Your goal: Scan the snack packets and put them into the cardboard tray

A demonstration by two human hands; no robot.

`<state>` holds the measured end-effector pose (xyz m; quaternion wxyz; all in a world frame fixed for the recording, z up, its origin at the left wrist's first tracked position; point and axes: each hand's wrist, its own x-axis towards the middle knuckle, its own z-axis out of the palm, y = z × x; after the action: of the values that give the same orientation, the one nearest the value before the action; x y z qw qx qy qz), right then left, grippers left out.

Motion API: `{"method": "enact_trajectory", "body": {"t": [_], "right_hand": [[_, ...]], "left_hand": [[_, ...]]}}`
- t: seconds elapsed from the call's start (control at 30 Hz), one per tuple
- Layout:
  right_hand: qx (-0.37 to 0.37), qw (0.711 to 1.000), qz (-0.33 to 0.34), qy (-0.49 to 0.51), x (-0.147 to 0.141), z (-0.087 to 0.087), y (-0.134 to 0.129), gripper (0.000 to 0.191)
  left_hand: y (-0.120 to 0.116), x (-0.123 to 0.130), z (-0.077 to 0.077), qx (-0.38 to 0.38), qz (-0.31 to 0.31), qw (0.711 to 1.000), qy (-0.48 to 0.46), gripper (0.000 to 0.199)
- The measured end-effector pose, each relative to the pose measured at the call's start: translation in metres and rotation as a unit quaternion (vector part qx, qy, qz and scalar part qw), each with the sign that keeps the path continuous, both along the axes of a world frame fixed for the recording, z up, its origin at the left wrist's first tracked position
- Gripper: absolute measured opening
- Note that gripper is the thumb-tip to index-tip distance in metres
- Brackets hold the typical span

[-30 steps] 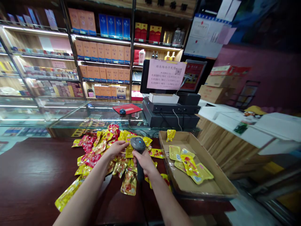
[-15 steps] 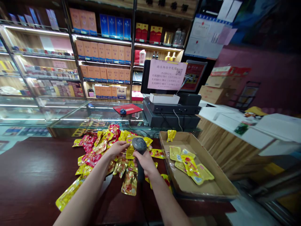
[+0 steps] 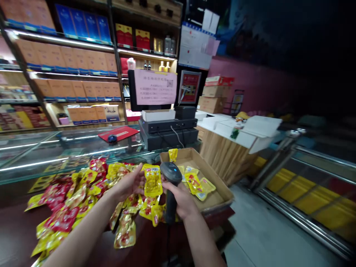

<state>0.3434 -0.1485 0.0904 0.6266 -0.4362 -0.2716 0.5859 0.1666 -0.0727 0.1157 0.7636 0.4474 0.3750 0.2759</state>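
My right hand [image 3: 179,198] grips a black barcode scanner [image 3: 171,193] by its handle; a small blue light shows on the scanner's head. Just left of the scanner, a yellow snack packet [image 3: 152,180] is held up in my left hand [image 3: 133,181], at its fingertips. Beneath and to the left lies a heap of red, yellow and gold packets [image 3: 62,193] on the dark red table. A shallow cardboard box [image 3: 221,174] sits behind the scanner on the right, with several yellow packets [image 3: 194,182] in it.
Behind the table is a glass counter [image 3: 83,146] with a red mat [image 3: 122,132], a mouse [image 3: 112,138] and a monitor [image 3: 132,91] on black units. Shelves of boxed goods [image 3: 80,91] stand behind. A metal railing [image 3: 294,148] is at the right.
The view has turned to the right. A yellow packet is now lifted in my left hand beside the scanner, and the scanner stands nearer the cardboard box.
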Motion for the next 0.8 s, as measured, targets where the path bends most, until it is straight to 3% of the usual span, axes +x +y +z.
{"method": "enact_trajectory", "body": {"t": [0.13,0.27,0.37,0.43,0.53,0.67,0.8], "right_hand": [[0.025,0.996,-0.087,-0.006,0.049,0.014,-0.015,0.034],[0.010,0.985,-0.174,-0.004,0.085,0.020,-0.027,0.038],[0.000,0.981,-0.192,-0.004,0.096,0.015,-0.030,0.035],[0.007,0.984,-0.178,-0.004,0.094,0.009,-0.028,0.032],[0.018,0.990,-0.136,-0.010,0.079,0.003,-0.022,0.029],[0.008,0.998,-0.060,-0.019,0.040,0.003,-0.012,0.029],[-0.016,0.999,0.024,-0.023,-0.008,-0.005,-0.005,0.033]], "left_hand": [[0.013,0.070,0.011,-0.015,-0.116,0.992,-0.044,0.060],[0.022,0.127,0.010,0.002,-0.080,0.997,0.022,0.067],[0.027,0.141,0.005,0.005,-0.057,0.997,0.043,0.074],[0.031,0.133,0.002,0.005,-0.054,0.998,0.043,0.076],[0.033,0.101,-0.001,0.012,-0.032,0.998,0.051,0.074],[0.024,0.036,0.001,0.022,0.034,0.998,0.056,0.068],[0.001,-0.037,-0.002,0.018,0.119,0.990,0.070,0.067]]}}
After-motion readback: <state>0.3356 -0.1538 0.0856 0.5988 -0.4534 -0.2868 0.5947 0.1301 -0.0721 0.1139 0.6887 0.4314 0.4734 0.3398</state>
